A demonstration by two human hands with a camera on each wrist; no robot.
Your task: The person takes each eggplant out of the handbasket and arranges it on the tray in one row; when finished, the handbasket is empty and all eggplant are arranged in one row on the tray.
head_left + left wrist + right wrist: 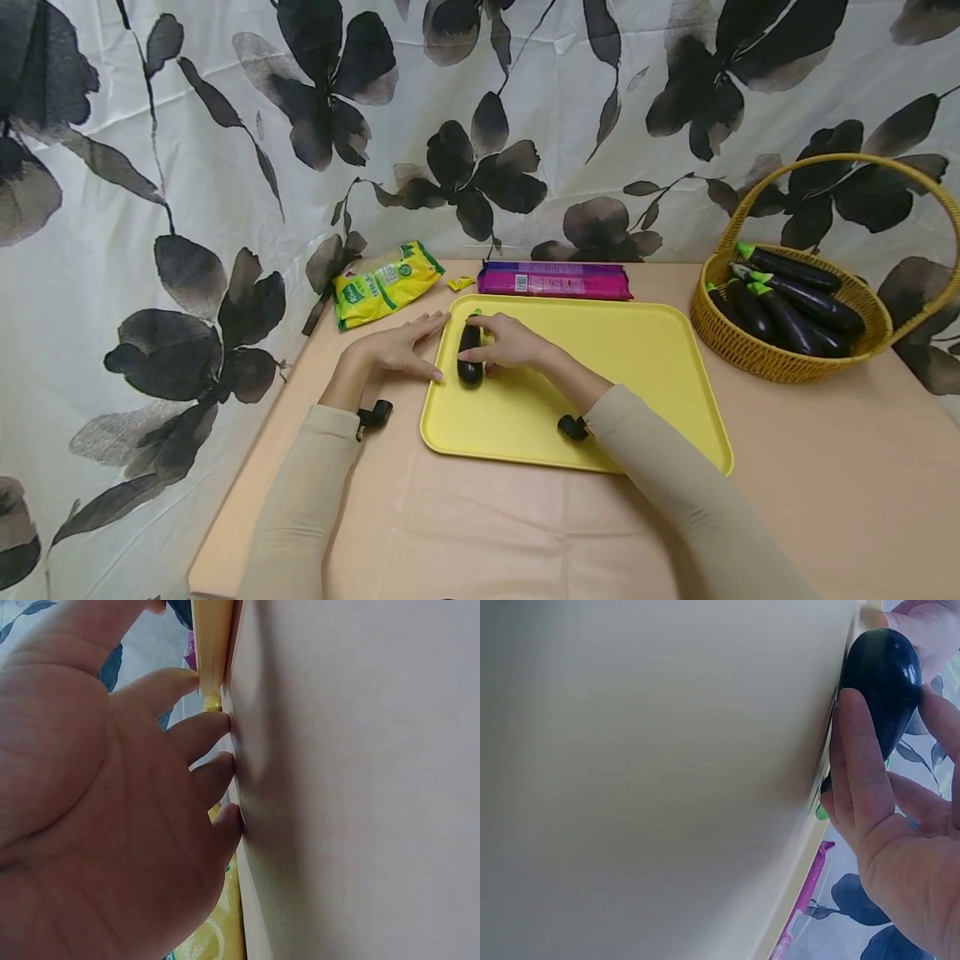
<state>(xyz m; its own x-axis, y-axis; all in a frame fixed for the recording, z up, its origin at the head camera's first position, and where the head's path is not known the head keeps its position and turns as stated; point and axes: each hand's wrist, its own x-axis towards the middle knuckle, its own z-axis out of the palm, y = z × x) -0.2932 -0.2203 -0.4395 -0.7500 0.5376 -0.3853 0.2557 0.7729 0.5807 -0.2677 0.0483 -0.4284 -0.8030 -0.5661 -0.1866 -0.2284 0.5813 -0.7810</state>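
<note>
A dark purple eggplant lies upright in view near the left side of the yellow tray, its green stem end away from the person. The right hand holds it with thumb and fingers; in the right wrist view the fingers of that hand lie around the eggplant. At the tray's left edge rests the left hand, fingers spread. In the left wrist view, fingertips of the left hand touch the table and the tray rim.
A wicker basket with several eggplants stands at the right. Behind the tray lie a purple package and a small yellow piece. A yellow-green bag lies at the back left. A floral cloth hangs behind the table.
</note>
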